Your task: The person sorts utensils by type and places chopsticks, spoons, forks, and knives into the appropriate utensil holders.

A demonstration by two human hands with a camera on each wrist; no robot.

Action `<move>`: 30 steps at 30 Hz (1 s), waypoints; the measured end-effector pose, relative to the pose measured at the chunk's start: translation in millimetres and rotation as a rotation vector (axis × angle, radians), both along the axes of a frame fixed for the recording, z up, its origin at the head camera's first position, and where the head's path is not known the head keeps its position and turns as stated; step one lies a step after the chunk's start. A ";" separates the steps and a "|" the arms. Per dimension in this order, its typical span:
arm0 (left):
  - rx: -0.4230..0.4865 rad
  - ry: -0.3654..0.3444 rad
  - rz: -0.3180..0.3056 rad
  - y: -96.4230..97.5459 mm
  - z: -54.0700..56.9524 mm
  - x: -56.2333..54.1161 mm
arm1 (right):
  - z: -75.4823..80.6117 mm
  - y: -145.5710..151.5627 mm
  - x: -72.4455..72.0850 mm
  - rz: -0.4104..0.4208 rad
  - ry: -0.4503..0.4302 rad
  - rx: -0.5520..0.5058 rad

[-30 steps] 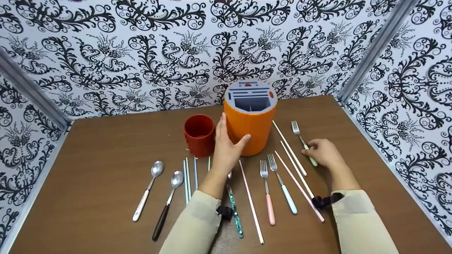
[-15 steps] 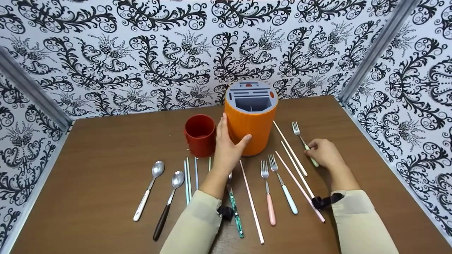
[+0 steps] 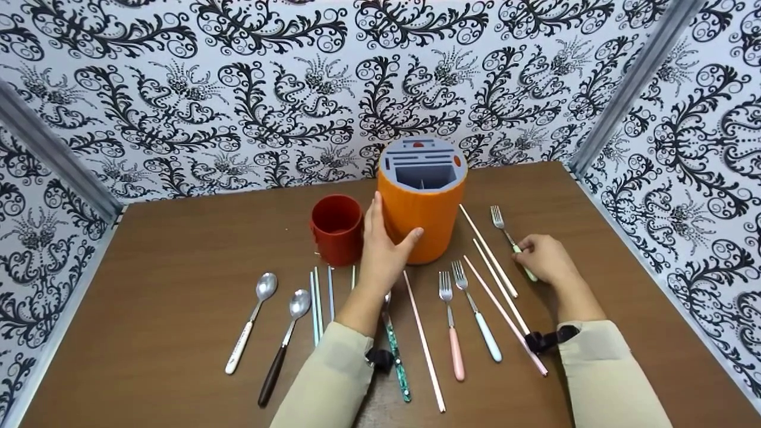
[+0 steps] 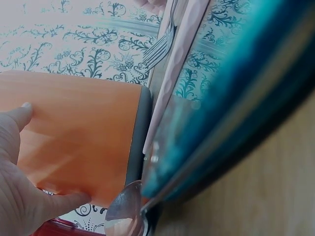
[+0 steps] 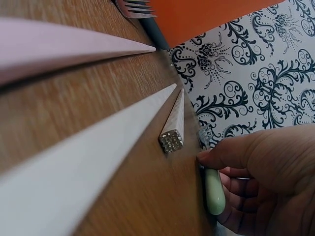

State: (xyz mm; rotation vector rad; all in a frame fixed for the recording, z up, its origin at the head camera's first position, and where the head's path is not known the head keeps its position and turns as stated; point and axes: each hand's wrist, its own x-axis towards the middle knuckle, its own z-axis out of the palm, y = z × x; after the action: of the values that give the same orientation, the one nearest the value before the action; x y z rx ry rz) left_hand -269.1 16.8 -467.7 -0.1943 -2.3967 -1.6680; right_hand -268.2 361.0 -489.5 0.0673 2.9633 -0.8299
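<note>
My left hand (image 3: 383, 252) rests against the side of an orange cylindrical utensil holder (image 3: 425, 223), its thumb and fingers spread wide over the curve. The holder stands upright, with slots and a larger compartment in its grey top. In the left wrist view, straight fingertips touch the orange wall. At the right, my right hand (image 3: 550, 258) pinches the light green handle of a fork (image 3: 498, 219) between thumb and fingers. That fork lies at a slant close over the table, its tines pointing away from me. The right wrist view shows the green handle (image 5: 214, 191) under the thumb.
A red cup (image 3: 337, 238) stands left of the holder. Two spoons (image 3: 266, 286) lie at the left, and a green-patterned spoon (image 3: 397, 359) lies partly under my left wrist. Pink- and blue-handled forks (image 3: 455, 351) and several chopsticks (image 3: 423, 339) are spread across the brown table (image 3: 178, 285).
My right thumb has shifted slightly inward on the green fork's handle. The left hand, the holder and the other cutlery have stayed in place.
</note>
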 end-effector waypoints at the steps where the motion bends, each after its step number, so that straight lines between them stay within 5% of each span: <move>1: 0.000 0.000 0.000 0.1 0.2 0.1 | 0.2 -0.1 0.0 -0.002 0.001 0.000; 30: 0.009 0.030 0.007 0.1 -1.9 -0.5 | 8.3 -4.6 3.3 -0.079 0.016 -0.227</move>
State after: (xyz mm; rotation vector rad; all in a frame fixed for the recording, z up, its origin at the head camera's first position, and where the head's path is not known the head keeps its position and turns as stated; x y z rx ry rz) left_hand -269.5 16.9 -469.6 -0.2083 -2.3654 -1.6606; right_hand -264.9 356.3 -481.2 0.1682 2.8751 -1.1750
